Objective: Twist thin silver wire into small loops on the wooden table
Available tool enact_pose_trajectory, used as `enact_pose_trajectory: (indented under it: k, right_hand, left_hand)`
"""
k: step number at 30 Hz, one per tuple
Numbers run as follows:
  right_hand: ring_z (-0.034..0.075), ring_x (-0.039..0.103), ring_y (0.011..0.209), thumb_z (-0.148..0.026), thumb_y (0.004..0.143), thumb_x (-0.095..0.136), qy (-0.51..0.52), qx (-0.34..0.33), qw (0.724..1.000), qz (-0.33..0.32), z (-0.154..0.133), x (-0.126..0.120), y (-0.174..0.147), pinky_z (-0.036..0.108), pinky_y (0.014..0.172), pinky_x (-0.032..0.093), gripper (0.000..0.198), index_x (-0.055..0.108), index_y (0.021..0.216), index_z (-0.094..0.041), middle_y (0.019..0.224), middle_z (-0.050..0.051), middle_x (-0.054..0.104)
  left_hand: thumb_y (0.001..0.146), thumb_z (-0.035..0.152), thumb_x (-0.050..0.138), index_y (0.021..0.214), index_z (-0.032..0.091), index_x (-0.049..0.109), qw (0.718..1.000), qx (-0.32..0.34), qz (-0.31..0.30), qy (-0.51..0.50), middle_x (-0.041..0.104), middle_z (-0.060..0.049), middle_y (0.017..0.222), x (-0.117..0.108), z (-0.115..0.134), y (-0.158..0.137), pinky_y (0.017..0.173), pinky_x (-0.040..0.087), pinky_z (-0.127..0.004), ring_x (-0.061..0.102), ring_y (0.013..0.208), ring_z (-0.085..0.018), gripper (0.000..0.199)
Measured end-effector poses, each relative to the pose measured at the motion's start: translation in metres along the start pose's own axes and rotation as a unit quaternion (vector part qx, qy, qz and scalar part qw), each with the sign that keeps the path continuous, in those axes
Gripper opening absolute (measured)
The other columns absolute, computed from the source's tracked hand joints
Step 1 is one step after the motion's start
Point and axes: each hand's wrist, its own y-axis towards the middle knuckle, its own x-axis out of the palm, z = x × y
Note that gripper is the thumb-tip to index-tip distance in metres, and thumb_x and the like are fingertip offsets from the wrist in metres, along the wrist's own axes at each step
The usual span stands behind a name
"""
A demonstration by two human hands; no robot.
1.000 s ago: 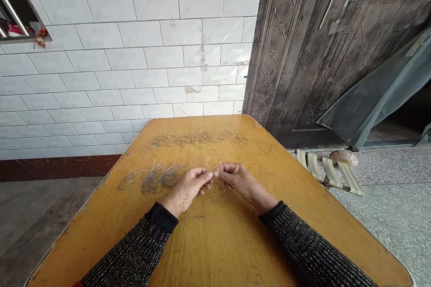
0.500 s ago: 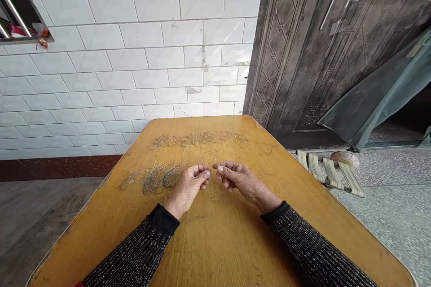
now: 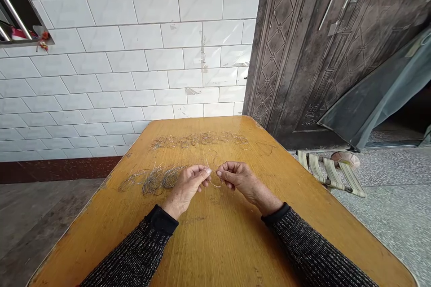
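My left hand (image 3: 191, 184) pinches a thin wire (image 3: 215, 185) between thumb and forefinger, above the middle of the wooden table (image 3: 215, 242). The wire bends in a small curve across the gap to my right hand (image 3: 240, 181), whose thumb and fingers are pinched on it too. One thin end sticks up beyond the left fingertips. Just left of my left hand lie loose bundles of wire (image 3: 153, 181), partly hidden behind that hand. Farther back, a row of small wire rings (image 3: 202, 138) lies across the table.
White wall tiles (image 3: 141, 63) rise behind the table's far edge. A dark patterned door (image 3: 286, 54) stands at the back right. On the floor to the right are a strapped folding stool (image 3: 326, 171) and a ball (image 3: 345, 159). A thin wire piece (image 3: 266, 147) lies at the table's right.
The wire between my hands now shows as a curve hanging below the fingertips, with an end pointing up. My right hand's fingers have closed in more; both hands stay nearly in place.
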Motion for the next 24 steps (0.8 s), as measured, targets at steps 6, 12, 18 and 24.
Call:
enact_pose_trajectory:
  k: [6, 12, 18, 24]
  right_hand:
    - [0.003, 0.036, 0.037, -0.034, 0.058, 0.067, -0.011, 0.010, 1.000, -0.002, -0.0015, 0.0002, 0.0007, 0.018, 0.037, 0.026, 0.022, 0.057, 0.062, -0.015, 0.050, -0.006, 0.049]
    - [0.003, 0.036, 0.038, -0.032, 0.058, 0.067, -0.027, 0.007, 1.000, -0.007, -0.0007, 0.0012, -0.0007, 0.018, 0.037, 0.027, 0.020, 0.057, 0.062, -0.015, 0.050, -0.006, 0.048]
    - [0.003, 0.036, 0.037, -0.035, 0.060, 0.066, -0.030, -0.009, 0.999, -0.015, 0.0016, 0.0030, -0.0009, 0.017, 0.036, 0.027, 0.023, 0.056, 0.061, -0.015, 0.048, -0.007, 0.046]
    - [0.005, 0.047, 0.040, -0.039, 0.060, 0.068, -0.003, 0.025, 0.999, -0.029, -0.0018, 0.0095, -0.0042, 0.017, 0.037, 0.032, 0.034, 0.055, 0.082, -0.015, 0.055, -0.005, 0.054]
  left_hand:
    - [0.071, 0.042, 0.054, 0.067, 0.015, 0.056, 1.000, -0.013, 0.005, 0.023, 0.056, -0.001, 0.064, 0.0004, 0.0004, 0.0000, 0.048, 0.030, -0.021, 0.047, 0.054, -0.009, 0.028]
    - [0.072, 0.034, 0.053, 0.067, 0.014, 0.057, 0.999, -0.008, -0.012, 0.045, 0.054, 0.000, 0.060, 0.0003, -0.0005, 0.0004, 0.048, 0.030, -0.021, 0.045, 0.053, -0.009, 0.021]
    - [0.071, 0.031, 0.051, 0.064, 0.015, 0.053, 0.998, -0.012, -0.023, 0.063, 0.050, 0.002, 0.055, 0.0006, -0.0047, 0.0029, 0.046, 0.027, -0.020, 0.040, 0.049, -0.008, 0.018]
    - [0.071, 0.032, 0.051, 0.061, 0.016, 0.048, 0.998, 0.022, 0.057, 0.033, 0.042, 0.004, 0.054, 0.0012, -0.0031, 0.0030, 0.046, 0.026, -0.020, 0.036, 0.049, -0.007, 0.020]
